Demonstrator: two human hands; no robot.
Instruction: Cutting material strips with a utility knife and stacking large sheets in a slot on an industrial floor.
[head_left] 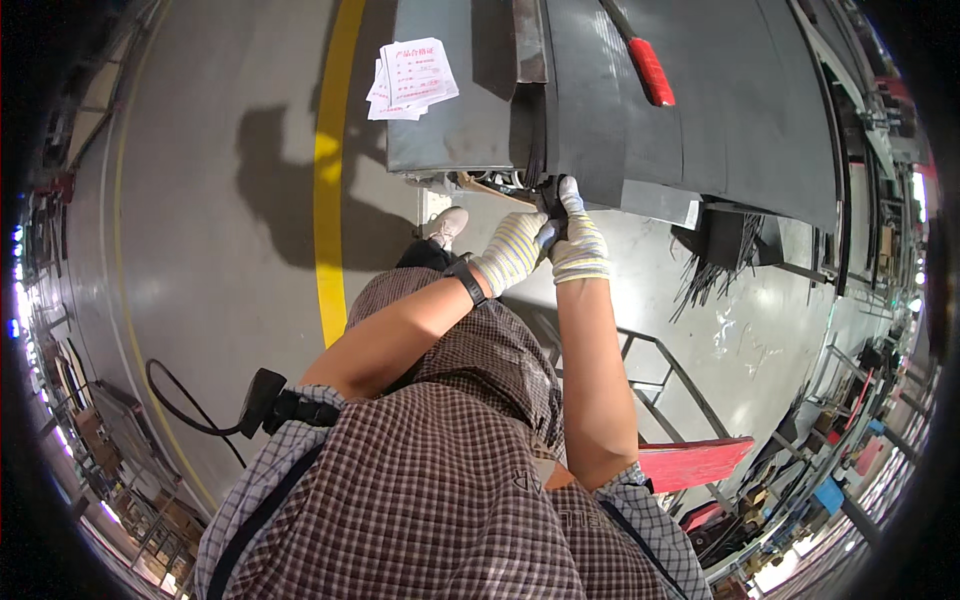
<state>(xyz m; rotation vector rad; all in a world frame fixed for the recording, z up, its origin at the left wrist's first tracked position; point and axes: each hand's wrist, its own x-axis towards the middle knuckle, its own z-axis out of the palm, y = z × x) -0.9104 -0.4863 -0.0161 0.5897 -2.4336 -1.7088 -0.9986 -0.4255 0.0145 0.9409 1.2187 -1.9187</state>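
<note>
Both of my hands wear white knit gloves with yellow and grey stripes, and they meet at the near edge of a dark grey bench. My left hand [512,252] is closed, its fingertips against a small black piece [553,197] whose kind I cannot make out. Around the same piece my right hand [580,240] is closed too, thumb pointing up along it. Just beyond my hands, dark thin strips [537,150] run along a gap between a grey metal box [450,145] and the black-covered bench top [620,140].
White paper slips with red print [420,75] lie on the box. A red-handled tool [652,72] rests on the bench top. Below the bench edge hangs a bunch of black strips [715,260]. A red-seated stool [695,462] stands at my right; a yellow floor line [328,190] runs at left.
</note>
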